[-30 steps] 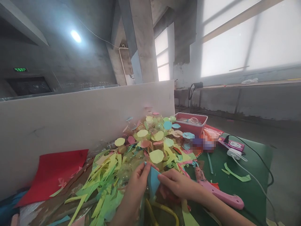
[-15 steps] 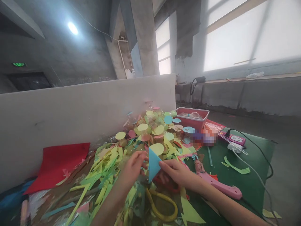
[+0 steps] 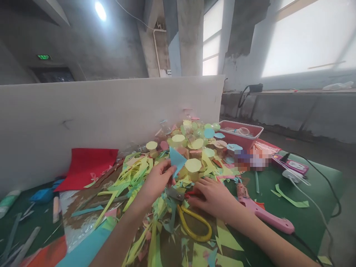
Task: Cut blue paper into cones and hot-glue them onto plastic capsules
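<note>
A folded piece of blue paper [image 3: 178, 161] is held up by the left hand [image 3: 160, 176], its lower end pinched between thumb and fingers, over the middle of the green table [image 3: 319, 181]. The right hand [image 3: 210, 194] is laid with bent fingers over the red handle of the scissors [image 3: 180, 197]; whether that handle is gripped cannot be told. The scissors' yellow handle is turned towards the near side. Yellow-green paper strips [image 3: 139, 172] are heaped to the left. Towards the right edge, a pink glue gun [image 3: 267, 218] is laid beside the right forearm, and a pink tub [image 3: 240, 139] is set near the far edge.
</note>
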`<state>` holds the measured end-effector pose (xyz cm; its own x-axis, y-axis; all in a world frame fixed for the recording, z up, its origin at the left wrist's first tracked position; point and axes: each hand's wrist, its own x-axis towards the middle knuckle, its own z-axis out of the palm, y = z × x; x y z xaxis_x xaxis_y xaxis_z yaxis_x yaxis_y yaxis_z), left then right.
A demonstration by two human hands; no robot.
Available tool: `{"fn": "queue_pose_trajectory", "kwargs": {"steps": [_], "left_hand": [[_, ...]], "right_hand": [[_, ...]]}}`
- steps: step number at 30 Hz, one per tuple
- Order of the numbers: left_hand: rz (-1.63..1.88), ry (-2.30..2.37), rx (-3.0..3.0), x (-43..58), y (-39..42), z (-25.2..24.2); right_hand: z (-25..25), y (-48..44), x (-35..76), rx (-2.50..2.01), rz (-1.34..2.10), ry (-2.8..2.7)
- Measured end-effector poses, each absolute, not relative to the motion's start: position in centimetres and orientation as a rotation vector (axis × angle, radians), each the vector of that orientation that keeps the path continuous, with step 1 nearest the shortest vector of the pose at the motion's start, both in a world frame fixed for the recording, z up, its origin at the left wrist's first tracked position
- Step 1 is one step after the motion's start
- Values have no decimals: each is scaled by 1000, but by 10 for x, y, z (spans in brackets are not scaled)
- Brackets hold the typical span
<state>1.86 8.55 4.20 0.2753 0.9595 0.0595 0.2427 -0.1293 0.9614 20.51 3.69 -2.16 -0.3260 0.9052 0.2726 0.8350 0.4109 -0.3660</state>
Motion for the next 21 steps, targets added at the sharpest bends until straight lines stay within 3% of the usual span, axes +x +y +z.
{"fn": "queue_pose_trajectory", "kwargs": {"steps": [6, 21], "left_hand": [[1022, 1138, 1485, 14, 93, 39], [1052, 1232, 1529, 11, 95, 35]], "right_hand": [[-27, 28, 198, -1537, 61, -2424], [-36, 20, 179, -1829, 237, -2244]]}}
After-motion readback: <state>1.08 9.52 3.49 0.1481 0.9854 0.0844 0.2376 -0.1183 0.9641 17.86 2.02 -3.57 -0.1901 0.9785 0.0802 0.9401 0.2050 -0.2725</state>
